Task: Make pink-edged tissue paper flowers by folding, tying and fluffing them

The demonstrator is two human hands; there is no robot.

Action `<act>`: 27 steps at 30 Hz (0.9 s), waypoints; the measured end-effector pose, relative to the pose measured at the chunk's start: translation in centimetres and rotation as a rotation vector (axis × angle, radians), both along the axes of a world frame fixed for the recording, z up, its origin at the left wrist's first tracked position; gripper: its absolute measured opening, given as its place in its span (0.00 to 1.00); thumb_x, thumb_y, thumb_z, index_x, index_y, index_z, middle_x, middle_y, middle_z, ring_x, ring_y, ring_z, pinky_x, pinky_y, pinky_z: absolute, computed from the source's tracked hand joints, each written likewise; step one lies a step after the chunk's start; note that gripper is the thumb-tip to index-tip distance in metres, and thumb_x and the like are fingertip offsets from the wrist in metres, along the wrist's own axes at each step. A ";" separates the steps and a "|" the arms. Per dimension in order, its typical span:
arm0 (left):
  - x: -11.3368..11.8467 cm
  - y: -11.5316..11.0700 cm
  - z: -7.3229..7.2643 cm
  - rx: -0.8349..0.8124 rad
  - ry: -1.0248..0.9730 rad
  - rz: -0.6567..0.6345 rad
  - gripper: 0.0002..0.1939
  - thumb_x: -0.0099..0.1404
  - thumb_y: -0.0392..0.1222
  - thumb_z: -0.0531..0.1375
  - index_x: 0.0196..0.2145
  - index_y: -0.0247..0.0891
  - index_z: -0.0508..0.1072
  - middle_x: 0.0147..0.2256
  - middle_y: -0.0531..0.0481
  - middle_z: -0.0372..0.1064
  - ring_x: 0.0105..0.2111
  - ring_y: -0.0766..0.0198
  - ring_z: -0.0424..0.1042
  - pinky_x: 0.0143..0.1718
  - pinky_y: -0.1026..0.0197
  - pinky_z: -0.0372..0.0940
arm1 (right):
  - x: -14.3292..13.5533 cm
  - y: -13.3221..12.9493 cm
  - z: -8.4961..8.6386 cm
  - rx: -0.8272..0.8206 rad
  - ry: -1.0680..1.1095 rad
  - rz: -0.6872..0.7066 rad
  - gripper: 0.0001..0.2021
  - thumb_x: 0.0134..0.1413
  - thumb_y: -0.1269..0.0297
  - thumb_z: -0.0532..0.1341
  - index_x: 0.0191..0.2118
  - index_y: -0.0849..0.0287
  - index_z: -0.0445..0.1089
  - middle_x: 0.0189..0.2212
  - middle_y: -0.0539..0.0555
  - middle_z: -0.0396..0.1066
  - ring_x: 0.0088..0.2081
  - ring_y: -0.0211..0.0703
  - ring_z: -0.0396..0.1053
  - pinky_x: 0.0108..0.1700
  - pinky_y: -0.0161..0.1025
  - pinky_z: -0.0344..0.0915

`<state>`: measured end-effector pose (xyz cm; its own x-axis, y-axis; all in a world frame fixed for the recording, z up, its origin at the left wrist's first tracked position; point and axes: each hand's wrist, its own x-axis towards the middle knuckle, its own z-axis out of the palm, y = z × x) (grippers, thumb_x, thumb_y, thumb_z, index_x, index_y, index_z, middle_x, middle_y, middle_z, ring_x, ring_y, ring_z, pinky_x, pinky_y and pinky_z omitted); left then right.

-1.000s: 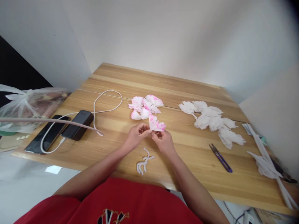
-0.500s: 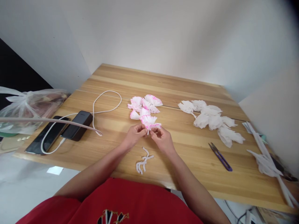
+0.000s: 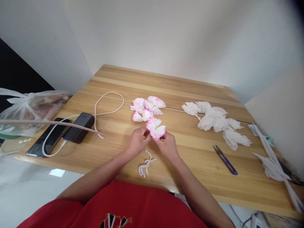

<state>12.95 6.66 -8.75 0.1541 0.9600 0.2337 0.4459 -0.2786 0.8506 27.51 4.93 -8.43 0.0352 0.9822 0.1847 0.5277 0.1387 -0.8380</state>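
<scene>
Between both hands is a white paper flower [image 3: 156, 128] with pink-edged petals, its fanned side tilted up toward me. My left hand [image 3: 140, 139] is closed at its lower left, and my right hand [image 3: 166, 143] pinches it from the lower right. The fingertips are partly hidden under the petals. Just beyond lie several similar pink-edged paper flowers [image 3: 142, 116], close against the held one. Nearer to me, below the hands, rests a small cluster of short white fuzzy ties [image 3: 146, 165].
Plain white paper flowers [image 3: 215, 118] lie on the wooden table [image 3: 190, 167] at right, near purple-handled thread snips [image 3: 225, 161]. A black power bank [image 3: 79, 128], phone [image 3: 45, 139] and white cable [image 3: 109, 92] occupy the left. White plastic strips [image 3: 273, 164] lie along the right edge.
The held flower has tipped, so its petals now face more toward me and its tied base is out of sight. Both hands have turned slightly and sit a little lower.
</scene>
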 end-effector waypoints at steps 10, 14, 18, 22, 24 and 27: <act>0.6 -0.1 -0.4 -0.087 -0.218 0.090 0.04 0.57 0.36 0.57 0.26 0.34 0.70 0.26 0.49 0.71 0.27 0.63 0.68 0.29 0.65 0.59 | -0.3 -0.6 -0.3 0.496 -0.530 0.014 0.10 0.59 0.69 0.51 0.30 0.61 0.67 0.24 0.55 0.68 0.26 0.41 0.64 0.30 0.37 0.56; 0.6 0.1 -0.9 -0.211 -0.405 0.074 0.04 0.55 0.35 0.58 0.28 0.33 0.72 0.28 0.49 0.73 0.30 0.61 0.70 0.31 0.65 0.63 | -0.2 -0.6 -0.3 0.605 -0.648 0.010 0.08 0.57 0.70 0.53 0.30 0.62 0.68 0.24 0.56 0.68 0.27 0.41 0.63 0.29 0.37 0.55; 0.3 0.2 -1.2 -0.273 -0.458 0.013 0.06 0.56 0.37 0.58 0.26 0.32 0.73 0.27 0.48 0.73 0.30 0.60 0.71 0.32 0.64 0.64 | 0.0 -0.4 -0.1 0.622 -0.692 0.007 0.10 0.60 0.68 0.53 0.31 0.63 0.69 0.24 0.55 0.67 0.27 0.40 0.63 0.29 0.37 0.53; 0.2 0.0 -1.4 -0.291 -0.492 -0.074 0.12 0.58 0.45 0.58 0.26 0.31 0.73 0.26 0.46 0.73 0.30 0.58 0.72 0.35 0.61 0.65 | 0.2 -0.2 0.0 0.600 -0.699 -0.019 0.12 0.62 0.67 0.53 0.30 0.62 0.69 0.23 0.54 0.66 0.25 0.39 0.61 0.28 0.36 0.51; 0.2 -0.1 -1.5 -0.297 -0.495 -0.112 0.13 0.58 0.46 0.57 0.27 0.31 0.73 0.27 0.45 0.73 0.31 0.58 0.72 0.37 0.61 0.65 | 0.4 -0.1 0.1 0.583 -0.673 -0.009 0.12 0.62 0.68 0.52 0.29 0.62 0.69 0.23 0.53 0.66 0.25 0.38 0.61 0.29 0.36 0.51; 0.1 -0.3 -1.4 -0.287 -0.492 -0.180 0.12 0.59 0.44 0.57 0.30 0.32 0.74 0.31 0.45 0.74 0.34 0.58 0.72 0.39 0.60 0.65 | 1.2 0.3 0.6 0.561 -0.631 0.044 0.14 0.63 0.68 0.51 0.27 0.62 0.68 0.22 0.53 0.66 0.25 0.38 0.61 0.29 0.35 0.52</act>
<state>13.01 6.40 -10.10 0.2594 0.9643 0.0539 -0.0529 -0.0415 0.9977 28.68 5.23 -7.80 -0.2744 0.7369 0.6178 0.8582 0.4775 -0.1883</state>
